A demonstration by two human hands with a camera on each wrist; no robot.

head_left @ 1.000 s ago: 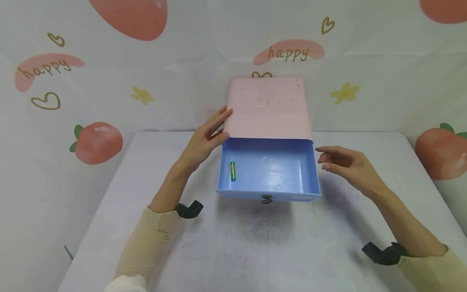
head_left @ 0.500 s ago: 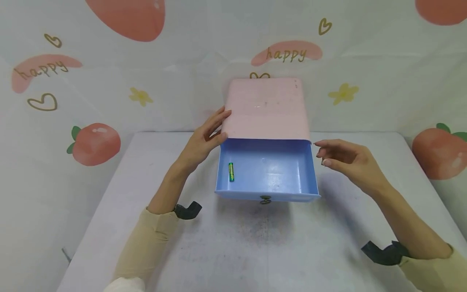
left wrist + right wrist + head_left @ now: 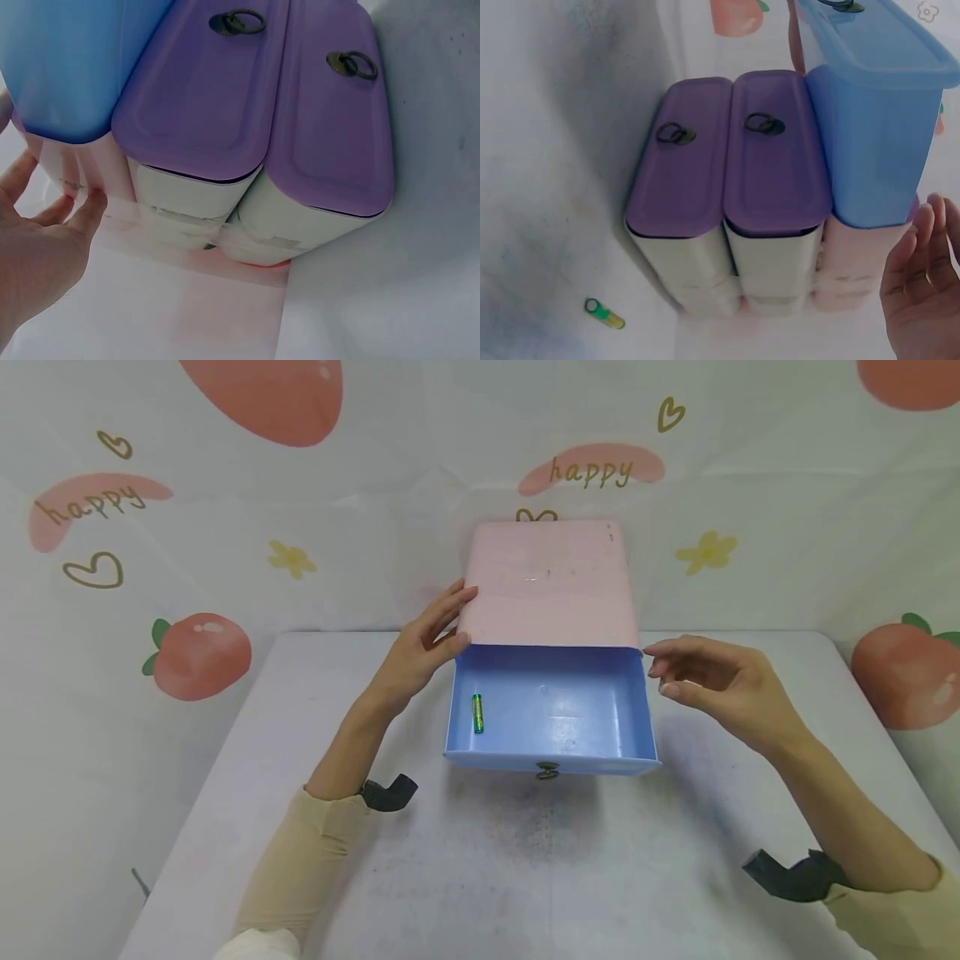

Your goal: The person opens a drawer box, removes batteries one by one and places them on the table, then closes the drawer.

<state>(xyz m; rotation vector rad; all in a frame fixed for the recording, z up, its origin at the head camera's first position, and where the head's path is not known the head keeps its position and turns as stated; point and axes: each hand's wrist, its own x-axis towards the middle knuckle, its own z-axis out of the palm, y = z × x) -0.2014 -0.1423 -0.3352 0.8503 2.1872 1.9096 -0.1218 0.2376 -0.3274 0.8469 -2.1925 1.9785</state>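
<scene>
Touching the pink box [image 3: 551, 585], the left hand [image 3: 420, 652] spreads its fingers and grips nothing; the loosely bent right hand [image 3: 723, 689], seemingly empty, is beside it.
Head: a battery [image 3: 477, 713] lies at left in the pulled-out blue drawer [image 3: 555, 763]. Left wrist: two closed purple drawers [image 3: 202, 90] sit below. Right wrist: fingers near the box, contact unclear; a green cylinder [image 3: 604, 313] on the table [image 3: 547, 187].

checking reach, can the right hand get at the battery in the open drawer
Likely yes: the blue drawer stands open and nothing covers the green battery, though the right hand would have to cross to the drawer's left side.
</scene>
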